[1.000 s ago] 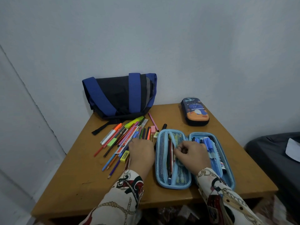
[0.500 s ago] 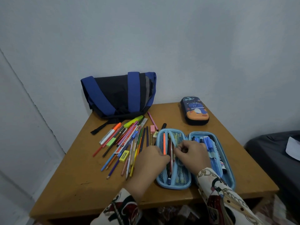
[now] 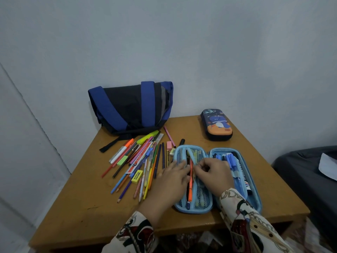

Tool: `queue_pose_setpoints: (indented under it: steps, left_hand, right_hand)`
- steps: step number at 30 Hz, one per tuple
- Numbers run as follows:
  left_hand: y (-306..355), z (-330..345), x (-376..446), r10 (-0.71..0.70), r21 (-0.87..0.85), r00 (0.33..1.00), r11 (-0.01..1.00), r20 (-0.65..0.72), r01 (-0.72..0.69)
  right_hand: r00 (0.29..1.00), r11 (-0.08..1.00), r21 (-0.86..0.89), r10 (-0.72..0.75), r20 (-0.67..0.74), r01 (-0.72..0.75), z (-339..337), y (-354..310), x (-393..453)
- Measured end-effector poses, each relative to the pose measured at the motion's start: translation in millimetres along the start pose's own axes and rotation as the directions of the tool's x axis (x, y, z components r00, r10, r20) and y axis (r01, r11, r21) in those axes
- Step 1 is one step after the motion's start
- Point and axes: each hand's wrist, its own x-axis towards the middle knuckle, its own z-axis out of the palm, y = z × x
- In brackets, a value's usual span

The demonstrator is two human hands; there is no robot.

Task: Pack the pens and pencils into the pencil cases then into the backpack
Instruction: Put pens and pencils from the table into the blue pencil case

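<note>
- The left hand (image 3: 171, 178), fingers straight, pressed an orange pen (image 3: 190, 179) into the open blue case (image 3: 255, 181); the right hand (image 3: 212, 172) pinched its mesh.
- Many pens and pencils (image 3: 145, 161) lay loose at left.
- The second case (image 3: 216, 125) and backpack (image 3: 130, 106) waited far.

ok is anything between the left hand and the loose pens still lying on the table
Nothing visible. The left hand sits at the left edge of the open blue pencil case, and the loose pens lie on bare table directly to its left.
</note>
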Motion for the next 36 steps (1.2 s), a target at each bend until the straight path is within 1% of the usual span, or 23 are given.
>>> queue_pose_setpoints:
  steps: [3,8,11,15,18,21,23,24,26,27,28,30,32,34,36]
  left_hand:
    - [-5.9,6.0,-0.4,0.040,0.017,0.999,0.999,0.002,-0.040]
    - [-9.0,8.8,-10.6,0.080,-0.128,0.997,0.989,-0.004,-0.080]
    - [-10.2,11.0,-8.5,0.094,-0.098,0.995,0.991,-0.015,-0.095]
    - [-8.9,11.0,2.1,0.058,-0.101,0.997,0.993,-0.058,-0.064]
    - [-11.4,10.2,-0.9,0.072,-0.204,0.992,0.974,-0.108,-0.093]
    - [-20.3,10.0,-14.2,0.156,-0.281,0.984,0.944,-0.084,-0.173]
    - [-27.0,11.5,-21.9,0.183,-0.257,0.980,0.946,-0.079,-0.198]
    - [-29.6,13.3,-24.0,0.168,-0.247,0.982,0.951,-0.089,-0.185]
    - [-32.3,16.4,-26.8,0.119,-0.267,0.982,0.951,-0.143,-0.155]
    - [-32.0,18.0,-27.8,0.116,-0.277,0.976,0.947,-0.185,-0.165]
    - [-31.1,20.0,-28.5,0.132,-0.264,0.963,0.945,-0.233,-0.193]
    - [-29.9,26.7,-30.0,0.195,-0.181,0.930,0.949,-0.313,-0.260]
    - [-29.6,34.5,-32.5,0.236,-0.115,0.897,0.948,-0.374,-0.297]
    - [-29.5,37.7,-34.4,0.249,-0.082,0.873,0.947,-0.421,-0.309]
    - [-29.4,38.7,-35.2,0.298,-0.008,0.848,0.942,-0.438,-0.335]
  right_hand:
    - [1.000,1.000,-0.011,-0.007,0.003,0.007,1.0,0.7,0.4]
    - [1.000,1.000,-0.018,-0.015,0.018,0.015,0.5,1.0,0.5]
    - [1.000,0.999,-0.035,-0.013,0.016,0.014,0.9,0.8,1.0]
    - [1.000,0.999,-0.042,-0.002,0.030,0.004,0.1,-0.4,1.2]
    - [1.000,0.999,-0.033,-0.003,0.013,0.003,0.2,-0.4,0.7]
    - [1.000,0.999,-0.046,-0.007,0.022,0.008,0.5,-0.1,1.0]
    - [1.000,0.999,-0.040,-0.003,0.020,0.004,0.0,-0.8,1.2]
    - [1.000,0.999,-0.036,0.001,0.018,-0.001,-0.2,-0.8,1.3]
    - [1.000,0.999,-0.033,0.004,0.021,-0.003,0.0,-0.9,1.0]
    - [1.000,0.999,-0.032,0.002,0.020,-0.001,0.2,-1.2,0.8]
    - [1.000,1.000,-0.029,0.002,0.019,-0.001,0.5,-1.1,0.8]
    - [1.000,1.000,-0.026,0.005,0.020,-0.005,0.7,-1.1,0.6]
    - [1.000,1.000,-0.028,0.004,0.015,-0.004,0.2,-1.3,0.2]
    - [1.000,1.000,-0.020,0.005,0.014,-0.005,-0.4,-1.8,-0.3]
    - [1.000,1.000,-0.008,0.002,0.016,-0.002,-1.0,-2.2,-0.6]
